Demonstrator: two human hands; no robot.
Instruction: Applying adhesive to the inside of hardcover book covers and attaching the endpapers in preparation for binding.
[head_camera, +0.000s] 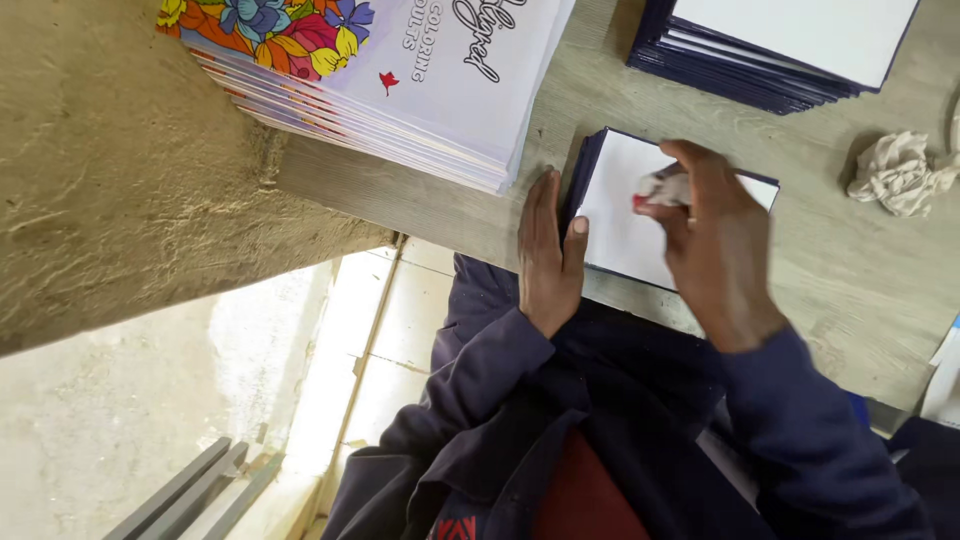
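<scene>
A small stack of booklets (622, 215) with dark blue edges and a white top face lies on the wooden table (830, 270) right in front of me. My left hand (547, 250) lies flat against the stack's left edge, thumb on the white face. My right hand (712, 240) is over the stack, fingers closed on a small whitish wad with a red spot (662, 188), pressed on the white surface.
A tall pile of colouring books (400, 70) with flowered covers stands at the table's upper left. Another stack of dark blue booklets (780, 45) sits at the top right. A crumpled cloth (897, 172) lies to the right. Concrete floor shows at the left.
</scene>
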